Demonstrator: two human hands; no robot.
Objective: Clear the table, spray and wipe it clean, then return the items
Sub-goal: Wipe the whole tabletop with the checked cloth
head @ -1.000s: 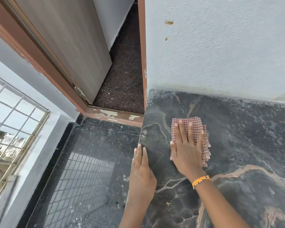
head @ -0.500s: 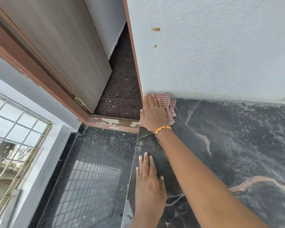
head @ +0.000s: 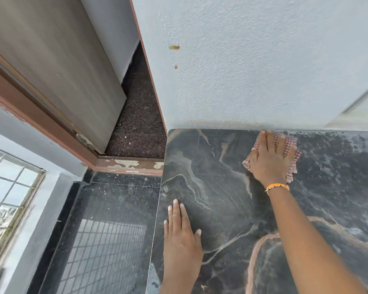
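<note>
At the right of the frame, the right hand (head: 269, 158) presses flat, fingers straight, on a red-and-white checked cloth (head: 290, 154) lying on the dark marbled stone table (head: 210, 187) against the wall. The left hand (head: 182, 240) rests open at lower centre. The cloth looks light, soft and prone to bunching; a flat palm suits it best.

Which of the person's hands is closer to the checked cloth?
The right. The right hand lies flat on the checked cloth by the wall; the left hand rests flat on the table near its left edge, apart from it.
</note>
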